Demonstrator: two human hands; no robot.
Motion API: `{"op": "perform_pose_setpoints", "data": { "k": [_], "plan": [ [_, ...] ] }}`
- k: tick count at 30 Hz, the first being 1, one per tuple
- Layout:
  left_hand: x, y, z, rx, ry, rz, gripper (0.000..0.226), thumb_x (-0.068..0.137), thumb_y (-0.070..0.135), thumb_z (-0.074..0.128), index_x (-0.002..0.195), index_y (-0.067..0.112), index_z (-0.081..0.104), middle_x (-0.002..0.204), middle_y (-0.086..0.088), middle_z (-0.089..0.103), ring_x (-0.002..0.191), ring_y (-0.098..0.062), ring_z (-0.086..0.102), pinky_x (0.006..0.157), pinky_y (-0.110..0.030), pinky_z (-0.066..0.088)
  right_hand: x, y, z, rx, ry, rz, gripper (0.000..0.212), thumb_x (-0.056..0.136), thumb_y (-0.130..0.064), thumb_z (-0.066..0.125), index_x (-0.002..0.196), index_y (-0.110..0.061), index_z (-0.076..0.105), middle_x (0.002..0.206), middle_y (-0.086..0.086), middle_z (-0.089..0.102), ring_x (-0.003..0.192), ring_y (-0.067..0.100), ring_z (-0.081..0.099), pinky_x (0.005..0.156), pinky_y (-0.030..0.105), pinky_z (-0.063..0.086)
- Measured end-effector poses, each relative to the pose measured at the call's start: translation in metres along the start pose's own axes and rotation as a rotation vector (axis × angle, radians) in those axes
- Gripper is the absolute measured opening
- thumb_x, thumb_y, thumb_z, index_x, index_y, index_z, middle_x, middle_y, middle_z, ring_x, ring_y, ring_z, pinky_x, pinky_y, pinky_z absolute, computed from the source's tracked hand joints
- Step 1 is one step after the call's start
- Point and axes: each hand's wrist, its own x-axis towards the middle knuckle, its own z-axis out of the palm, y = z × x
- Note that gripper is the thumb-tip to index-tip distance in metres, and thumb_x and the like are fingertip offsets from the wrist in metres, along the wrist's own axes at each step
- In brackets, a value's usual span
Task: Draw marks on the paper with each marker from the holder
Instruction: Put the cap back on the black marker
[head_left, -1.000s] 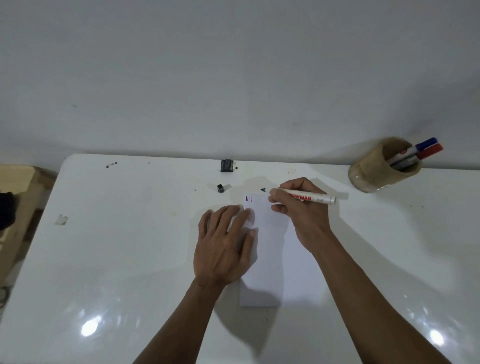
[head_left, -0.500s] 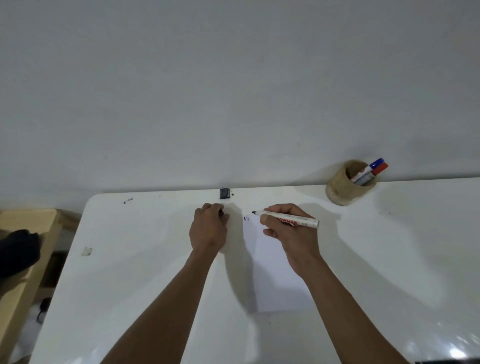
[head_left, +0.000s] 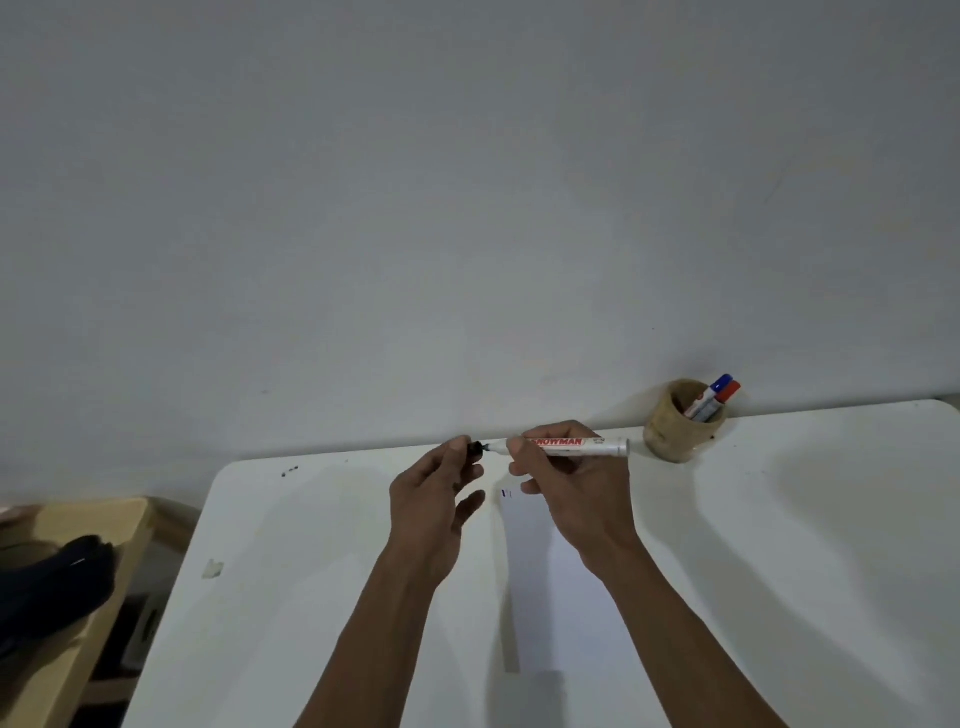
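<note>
Above the white surface (head_left: 779, 545), the right hand (head_left: 576, 499) grips a light, rigid marker (head_left: 566, 447) mid-barrel; the left hand (head_left: 436, 499) pinches its small black cap (head_left: 475, 449) at the tip. Paper (head_left: 545, 597) lies below, holder (head_left: 675, 431) far right.

Both forearms bare; no sleeves, rings visible.

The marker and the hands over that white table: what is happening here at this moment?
A person holds a white marker level in the right hand, above the far end of the paper. The left hand pinches a small black cap right at the marker's tip, apparently about to close it. Small marks show at the paper's top corner. A blue-capped marker and a red-capped marker stand in the holder.
</note>
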Motion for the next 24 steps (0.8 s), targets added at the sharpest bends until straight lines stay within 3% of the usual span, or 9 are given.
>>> {"op": "perform_pose_setpoints", "data": {
  "k": [9, 12, 17, 24],
  "plan": [
    [-0.017, 0.012, 0.001, 0.005, -0.112, 0.050, 0.015, 0.091, 0.024, 0.069, 0.096, 0.013, 0.078, 0.088, -0.004, 0.073, 0.082, -0.016, 0.066, 0.071, -0.031, 0.052, -0.013, -0.005, 0.009, -0.041, 0.048, -0.041, 0.015, 0.083, -0.020, 0.083, 0.086, -0.010, 0.072, 0.079, 0.012, 0.077, 0.078, 0.027, 0.077, 0.059, 0.029, 0.060],
    [-0.020, 0.009, 0.001, -0.008, -0.121, 0.066, 0.016, 0.091, 0.021, 0.069, 0.100, 0.011, 0.077, 0.090, -0.004, 0.074, 0.079, -0.013, 0.067, 0.073, -0.032, 0.053, -0.016, -0.006, 0.009, -0.023, 0.064, -0.027, 0.015, 0.085, -0.020, 0.082, 0.084, -0.008, 0.072, 0.078, 0.010, 0.077, 0.074, 0.020, 0.077, 0.060, 0.028, 0.060],
    [-0.021, 0.004, 0.002, -0.028, -0.120, 0.139, 0.017, 0.088, 0.009, 0.070, 0.103, 0.002, 0.075, 0.086, -0.007, 0.075, 0.074, -0.018, 0.068, 0.077, -0.028, 0.056, -0.017, -0.005, 0.009, 0.058, 0.103, 0.030, 0.013, 0.088, -0.019, 0.079, 0.083, -0.007, 0.077, 0.075, 0.007, 0.078, 0.066, 0.016, 0.075, 0.068, 0.031, 0.062],
    [-0.016, 0.000, 0.006, 0.063, -0.119, 0.279, 0.013, 0.083, 0.007, 0.075, 0.096, 0.009, 0.077, 0.080, -0.006, 0.076, 0.071, -0.018, 0.070, 0.080, -0.029, 0.061, -0.017, 0.001, 0.010, 0.282, 0.128, 0.165, 0.010, 0.087, -0.015, 0.079, 0.081, -0.008, 0.076, 0.070, 0.004, 0.074, 0.066, 0.017, 0.069, 0.071, 0.032, 0.058]
  ]
}}
